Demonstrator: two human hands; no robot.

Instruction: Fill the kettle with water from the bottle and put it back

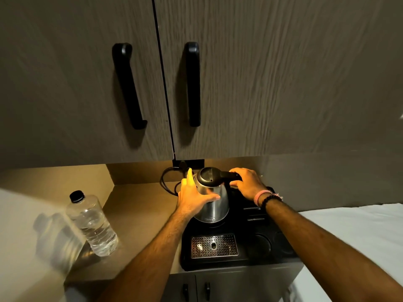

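Observation:
A steel kettle [214, 205] with a black lid and handle stands on the black tray [239, 261] at the counter's back. My left hand [193, 196] presses flat against the kettle's left side, fingers spread around the body. My right hand [247, 182] is wrapped around the black handle at the kettle's top right. The lid looks shut. A clear plastic bottle [92, 224] with a black cap stands upright on the counter at the left, partly filled with water, apart from both hands.
The tray has a metal drip grate [214, 245] in front and round cup recesses [260, 245] at the right. A black cord [166, 182] loops behind the kettle to a wall socket. Two cupboard doors with black handles [193, 83] hang overhead. A white surface [353, 232] lies right.

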